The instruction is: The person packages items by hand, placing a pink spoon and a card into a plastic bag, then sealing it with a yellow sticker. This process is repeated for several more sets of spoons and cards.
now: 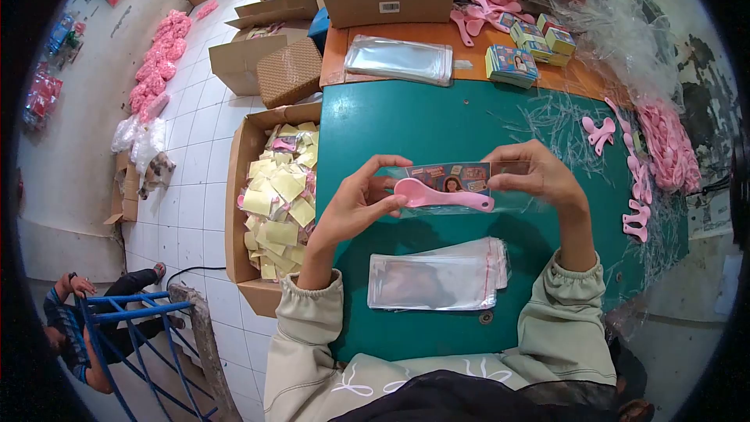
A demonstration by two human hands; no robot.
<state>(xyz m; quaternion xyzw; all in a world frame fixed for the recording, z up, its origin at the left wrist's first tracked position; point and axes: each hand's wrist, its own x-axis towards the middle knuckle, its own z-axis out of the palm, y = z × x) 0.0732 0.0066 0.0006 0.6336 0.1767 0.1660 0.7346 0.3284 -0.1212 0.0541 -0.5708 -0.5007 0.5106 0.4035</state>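
Above the green table, a pink plastic spoon [444, 198] and a printed card [469, 177] sit together in a clear plastic bag [512, 202]. The spoon's bowl points left, in front of the card. My left hand [351, 202] is closed on the bag's left end, thumb by the spoon's bowl. On the other side, my right hand [543, 176] pinches the right end of the bag near the card's edge. Below both hands lies a stack of clear plastic bags [430, 281] on the table.
A carton [234, 211] of packed spoons and yellow cards stands left of the table [359, 133]. Card stacks [510, 66], more clear bags [398, 59] and a cardboard box [389, 0] are at the back. Loose pink spoons [600, 134] lie right. A person [94, 328] sits lower left.
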